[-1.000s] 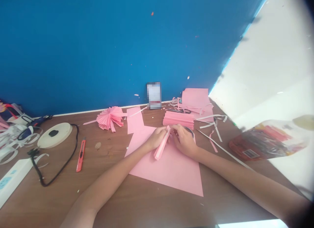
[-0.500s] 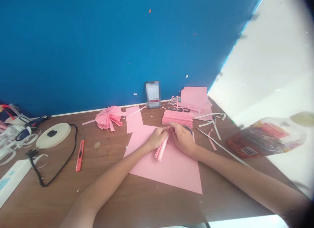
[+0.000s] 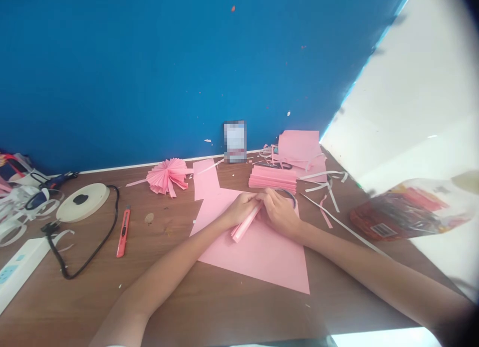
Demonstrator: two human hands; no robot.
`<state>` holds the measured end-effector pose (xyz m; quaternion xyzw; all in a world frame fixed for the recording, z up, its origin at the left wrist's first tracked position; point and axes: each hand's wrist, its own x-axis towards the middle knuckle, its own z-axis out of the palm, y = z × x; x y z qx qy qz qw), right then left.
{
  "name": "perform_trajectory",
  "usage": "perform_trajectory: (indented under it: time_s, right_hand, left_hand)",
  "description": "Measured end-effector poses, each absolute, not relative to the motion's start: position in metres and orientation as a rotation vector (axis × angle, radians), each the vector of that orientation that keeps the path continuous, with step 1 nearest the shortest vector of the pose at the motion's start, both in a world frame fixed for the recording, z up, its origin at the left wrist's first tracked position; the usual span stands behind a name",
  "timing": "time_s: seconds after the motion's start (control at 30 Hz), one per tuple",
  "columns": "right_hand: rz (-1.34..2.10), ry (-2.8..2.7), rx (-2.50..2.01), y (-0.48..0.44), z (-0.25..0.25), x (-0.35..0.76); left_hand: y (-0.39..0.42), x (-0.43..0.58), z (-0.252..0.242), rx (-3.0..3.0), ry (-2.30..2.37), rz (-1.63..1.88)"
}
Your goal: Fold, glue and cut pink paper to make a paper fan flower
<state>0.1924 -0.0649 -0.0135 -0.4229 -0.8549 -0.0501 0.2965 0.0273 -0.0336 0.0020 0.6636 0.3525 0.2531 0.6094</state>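
My left hand and my right hand meet over a large pink paper sheet on the brown table. Both pinch the far end of a narrow pleated pink paper strip, which slants down to the left from my fingers. Its folds are pressed close together. A stack of folded pink paper lies just beyond my hands. A finished pink paper fan rosette rests further left near the blue wall.
A red utility knife, a roll of white tape, a black cable and a white power strip lie at left. Loose pink sheets, paper trimmings and a plastic packet sit at right.
The pleated strip, splayed open at its lower end half a second ago, is now squeezed flat and lowered toward the sheet. Both hands stayed in place.
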Motion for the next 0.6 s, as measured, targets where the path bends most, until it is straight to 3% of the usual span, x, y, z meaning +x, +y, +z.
perform_trajectory:
  time_s: [0.6]
  right_hand:
    - [-0.366, -2.319, -0.955, -0.0653, -0.0080, 0.1924]
  left_hand:
    - [-0.0305, 0.0263, 0.0034, 1.395, 0.754, 0.607]
